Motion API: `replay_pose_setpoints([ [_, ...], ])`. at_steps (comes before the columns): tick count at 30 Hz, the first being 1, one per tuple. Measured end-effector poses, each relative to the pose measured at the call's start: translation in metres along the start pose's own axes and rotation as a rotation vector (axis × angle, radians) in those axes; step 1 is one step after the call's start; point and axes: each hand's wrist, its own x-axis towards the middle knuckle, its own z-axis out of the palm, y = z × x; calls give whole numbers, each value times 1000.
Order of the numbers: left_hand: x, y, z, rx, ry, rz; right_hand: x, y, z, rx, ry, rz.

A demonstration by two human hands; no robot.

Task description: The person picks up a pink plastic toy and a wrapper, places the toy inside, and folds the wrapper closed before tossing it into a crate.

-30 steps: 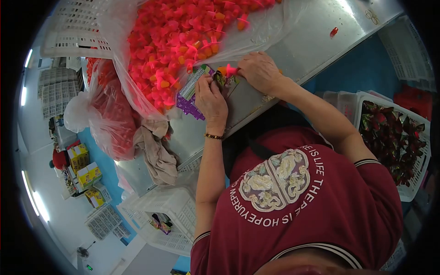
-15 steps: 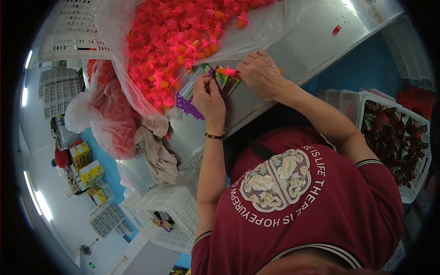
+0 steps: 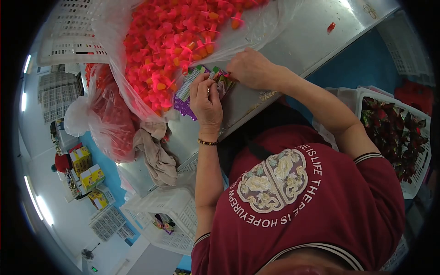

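My left hand (image 3: pixel 206 103), with a beaded bracelet at the wrist, is closed in a pinch on a small printed packet (image 3: pixel 223 87). Beneath it lies a stack of purple and green packets (image 3: pixel 184 106), partly covered by the hand. My right hand (image 3: pixel 251 68) is closed at the packet's upper right side, palm down. A bit of red shows by its fingertips, apparently the pink-and-orange lollipop-like piece, mostly hidden. Just beyond both hands, a large heap of similar pink-and-orange pieces (image 3: pixel 160 50) lies on clear plastic sheeting (image 3: pixel 256 34).
The metal table (image 3: pixel 316 46) carries a loose red piece (image 3: pixel 331 27) and rubber bands (image 3: pixel 369 11). A tied bag (image 3: pixel 110 114) and a beige cloth (image 3: pixel 158 158) are at left. A white basket (image 3: pixel 410 195) of dark wrapped packets stands right; another basket (image 3: pixel 183 213) sits below the table edge.
My right hand has moved left to the packet, and the pink-and-orange piece that stuck out from its fingers is now mostly out of sight. My left hand stays on the packet.
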Motion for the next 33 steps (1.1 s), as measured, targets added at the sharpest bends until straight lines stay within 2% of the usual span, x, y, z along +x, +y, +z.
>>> replay_pose_setpoints([
  [1, -1, -2, 2, -42, 22, -41, -3, -1, 2, 1, -1, 1],
  [3, -4, -2, 2, -81, 39, -85, -9, -3, 6, -121, 265, -228],
  [6, -1, 3, 2, -151, 33, -186, -10, -5, 3, -123, 311, -240],
  [8, 2, 8, 1, -129, 23, -75, -10, -4, 8, -71, 281, -164],
  [10, 2, 11, 2, -117, 12, -58, -10, -3, 11, -22, 254, -86],
  [13, 0, 10, 4, -116, 18, -51, -9, -4, 14, -3, 295, -110],
  [15, -3, 7, 5, -129, 35, -57, -11, -4, 17, -39, 408, -225],
  [17, -2, 6, 7, -212, 29, -225, -12, -5, 16, -37, 425, -251],
  [19, 0, 9, 7, -161, 32, -157, -14, -8, 21, -27, 433, -272],
  [21, 5, 14, 3, -105, 40, -86, -13, -9, 27, 466, 399, -85],
  [23, 7, 17, 2, -178, 126, -299, -17, -8, 23, 584, 394, -118],
  [25, 4, 18, 9, -251, 63, -310, -20, -6, 20, 697, 391, -143],
  [27, 4, 19, 9, -332, -7, -319, -20, -2, 15, 328, 465, -136],
  [29, 9, 15, 1, -389, 65, -207, -27, 7, -8, 130, 510, -179],
  [30, 8, 10, -5, -660, 126, -357, -46, 5, -41, 327, 498, -234],
  [31, 4, 8, -12, -760, 50, -360, -65, 2, -75, 516, 495, -263],
  [33, -2, -7, -30, 427, 54, 665, -94, 14, -106, 1500, 218, -431],
])
